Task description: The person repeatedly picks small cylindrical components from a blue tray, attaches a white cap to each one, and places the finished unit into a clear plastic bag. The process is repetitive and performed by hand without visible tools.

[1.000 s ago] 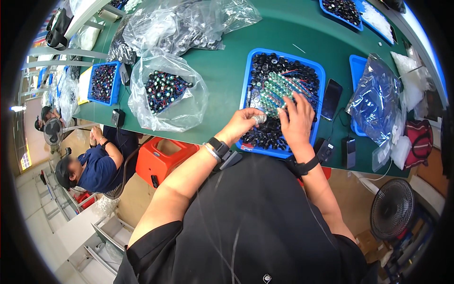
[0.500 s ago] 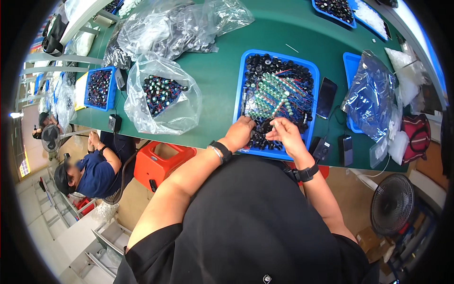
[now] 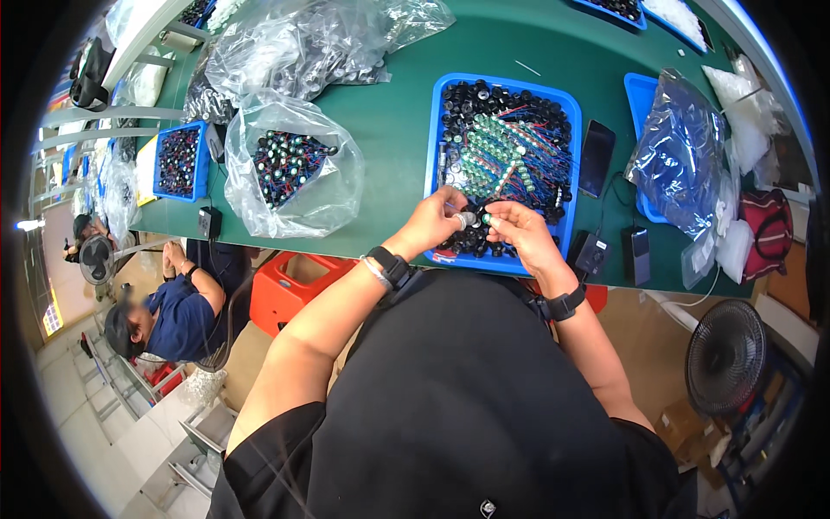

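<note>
Over the near part of a blue tray (image 3: pixel 577 164), my two hands meet with their fingertips close together. Between the thumb and fingers of my left hand (image 3: pixel 437 222) is a small round cap (image 3: pixel 468 219), silvery on its visible face. My right hand (image 3: pixel 526 237) pinches a small round green disc (image 3: pixel 486 219) beside that cap. Whether the two pieces touch cannot be made out. Black round caps (image 3: pixel 472 92) fill the tray around its rim. Green discs (image 3: pixel 484 143) with red and blue wires (image 3: pixel 546 164) lie heaped in its middle.
Left of the tray stands an open clear bag (image 3: pixel 337 195) of wired discs. A phone (image 3: pixel 596 158) lies to the right, near a small dark box (image 3: pixel 635 255). Farther right, plastic bags (image 3: pixel 679 160) cover another blue tray. A seated person (image 3: pixel 186 307) is at far left.
My hands have come closer together, the left fingers now showing a round cap and the right a green disc. The whole view has shifted slightly.
</note>
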The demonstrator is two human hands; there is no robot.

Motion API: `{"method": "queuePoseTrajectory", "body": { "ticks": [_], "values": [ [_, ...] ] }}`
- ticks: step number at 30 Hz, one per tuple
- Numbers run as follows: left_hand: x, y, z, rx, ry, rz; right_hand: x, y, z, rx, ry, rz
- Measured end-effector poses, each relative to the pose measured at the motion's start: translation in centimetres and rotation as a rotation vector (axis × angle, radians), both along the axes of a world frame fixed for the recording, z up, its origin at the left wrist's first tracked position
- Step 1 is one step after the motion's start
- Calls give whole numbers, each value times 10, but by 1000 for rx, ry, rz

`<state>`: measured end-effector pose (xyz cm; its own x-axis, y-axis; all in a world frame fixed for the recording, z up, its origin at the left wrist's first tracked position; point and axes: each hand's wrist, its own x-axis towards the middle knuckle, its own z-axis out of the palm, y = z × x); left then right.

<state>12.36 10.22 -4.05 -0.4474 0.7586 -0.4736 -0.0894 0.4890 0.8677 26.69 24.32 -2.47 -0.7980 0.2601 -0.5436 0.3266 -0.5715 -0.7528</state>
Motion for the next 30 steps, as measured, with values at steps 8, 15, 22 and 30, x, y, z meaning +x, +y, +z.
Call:
{"method": "queuePoseTrajectory", "body": {
  "ticks": [8, 15, 22, 30],
  "values": [
    [-2, -3, 41, 79, -283, 43, -12, -1, 20, 98, 108, 19],
    [-1, -6, 46, 104, -240, 63, -19, -8, 30, 301, 146, 115],
    [7, -7, 55, 124, -186, 119, -24, -16, 29, 249, 114, 65],
    [11, -10, 56, 147, -196, 158, -25, -26, 21, 367, 101, -24]
  ]
}}
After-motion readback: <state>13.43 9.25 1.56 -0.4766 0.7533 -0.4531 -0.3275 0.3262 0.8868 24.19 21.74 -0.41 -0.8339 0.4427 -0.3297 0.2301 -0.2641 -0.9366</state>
